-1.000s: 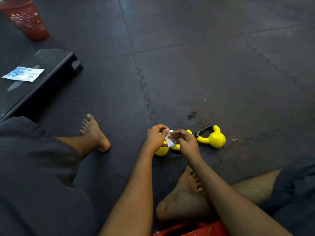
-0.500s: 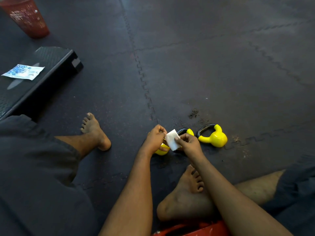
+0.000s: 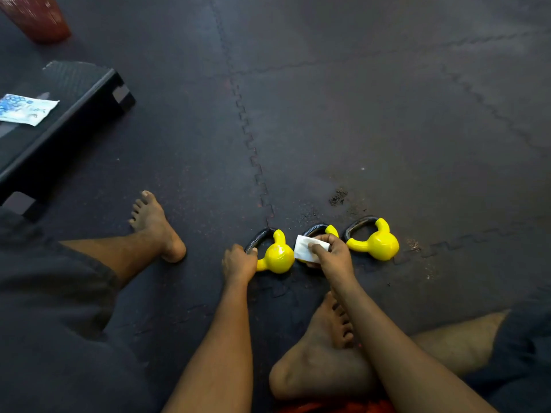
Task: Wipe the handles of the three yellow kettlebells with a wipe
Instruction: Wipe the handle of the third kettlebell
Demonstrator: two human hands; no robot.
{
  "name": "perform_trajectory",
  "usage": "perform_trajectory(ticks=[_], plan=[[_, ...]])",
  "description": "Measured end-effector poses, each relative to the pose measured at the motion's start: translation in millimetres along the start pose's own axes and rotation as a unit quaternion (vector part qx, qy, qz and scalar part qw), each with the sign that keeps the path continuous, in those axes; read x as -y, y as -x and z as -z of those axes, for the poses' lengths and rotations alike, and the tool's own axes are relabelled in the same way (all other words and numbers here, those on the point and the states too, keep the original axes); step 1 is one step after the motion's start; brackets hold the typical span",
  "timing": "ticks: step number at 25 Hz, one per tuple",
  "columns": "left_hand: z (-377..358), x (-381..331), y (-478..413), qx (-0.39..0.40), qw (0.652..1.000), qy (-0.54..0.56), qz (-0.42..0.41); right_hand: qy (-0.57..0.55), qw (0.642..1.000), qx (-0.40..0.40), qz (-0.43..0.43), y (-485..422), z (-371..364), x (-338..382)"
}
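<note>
Dark rubber floor [image 3: 357, 114] of interlocking mats, scuffed and crumbly in spots, fills the view; the person sits on it with bare feet out in front.

Three small yellow kettlebells lie tipped on their sides in a row just beyond the feet, dark handle loops pointing away. The wipe [image 3: 307, 248], a small white folded square, is pinched between the thumb and fingers of the right hand [image 3: 334, 254], which hovers over the middle kettlebell [image 3: 332, 231] and hides most of it. Only a yellow horn and part of its handle show. The left hand [image 3: 238, 262] curls its fingers onto the near side of the handle of the left kettlebell [image 3: 278, 257], apparently steadying it. The right kettlebell [image 3: 377, 244] lies untouched, just beside the right hand.

These bells look glossy and rounded, so on their sides they would likely roll or pivot under a rubbing stroke. They are dense for their size, but easy for one hand to hold. The best hold is probably on the body or on one leg of the loop, which leaves the bar free for the wipe. The wipe is thin and limp, so it should wrap round the bar and be drawn along it.

Farther left is a black step platform [image 3: 74, 114] carrying a blue-and-white packet [image 3: 25, 108]. A red bin [image 3: 35, 16] stands at the top corner.
</note>
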State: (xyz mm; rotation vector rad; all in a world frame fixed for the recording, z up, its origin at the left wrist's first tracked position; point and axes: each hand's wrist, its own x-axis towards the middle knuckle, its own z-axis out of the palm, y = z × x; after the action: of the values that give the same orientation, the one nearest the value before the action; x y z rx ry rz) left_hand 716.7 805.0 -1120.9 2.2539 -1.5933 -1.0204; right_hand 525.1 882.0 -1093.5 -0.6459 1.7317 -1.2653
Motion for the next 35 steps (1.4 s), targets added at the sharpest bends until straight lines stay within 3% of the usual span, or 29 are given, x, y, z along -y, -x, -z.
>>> perform_trajectory(ticks=[4, 8, 14, 17, 21, 23, 25, 28, 32, 35], plan=[[-12.3, -2.8, -5.8, -0.003, 0.998, 0.024, 0.052, 0.006, 1.0, 0.005, -0.004, -3.7, -5.4, -5.0], [-11.4, 2.4, -16.5, 0.023, 0.999, -0.017, 0.038, 0.025, 1.0, 0.015, -0.003, -2.8, -8.9, -7.8], [2.8, -13.9, -3.5, 0.029, 0.998, 0.005, -0.061, 0.021, 0.999, -0.038, -0.001, 2.7, -7.2, -3.2], [9.6, -10.9, 11.4, 0.026, 0.994, 0.027, -0.105, 0.097, 0.99, -0.099, 0.03, 6.2, 1.7, -2.7], [15.6, -3.4, 25.9, 0.047, 0.979, 0.078, -0.182, 0.138, 0.983, -0.097, 0.073, 6.6, 11.3, 10.3], [18.1, -11.1, 32.8, 0.069, 0.969, 0.09, -0.222, 0.156, 0.984, -0.056, 0.068, 2.6, 11.4, 16.1], [17.1, -22.4, 39.4, 0.098, 0.957, 0.096, -0.256, 0.178, 0.983, 0.038, 0.028, 0.8, 8.2, 23.6], [13.2, -33.3, 46.5, 0.132, 0.944, 0.114, -0.28, 0.254, 0.952, 0.169, -0.036, 14.3, 6.6, 39.0], [10.6, -32.1, 41.8, 0.163, 0.937, 0.135, -0.278, 0.088, 0.965, 0.202, -0.142, 25.5, 10.6, 30.5], [11.7, -29.7, 38.8, 0.168, 0.938, 0.139, -0.271, 0.094, 0.951, 0.261, -0.137, 21.6, 11.1, 19.2]])
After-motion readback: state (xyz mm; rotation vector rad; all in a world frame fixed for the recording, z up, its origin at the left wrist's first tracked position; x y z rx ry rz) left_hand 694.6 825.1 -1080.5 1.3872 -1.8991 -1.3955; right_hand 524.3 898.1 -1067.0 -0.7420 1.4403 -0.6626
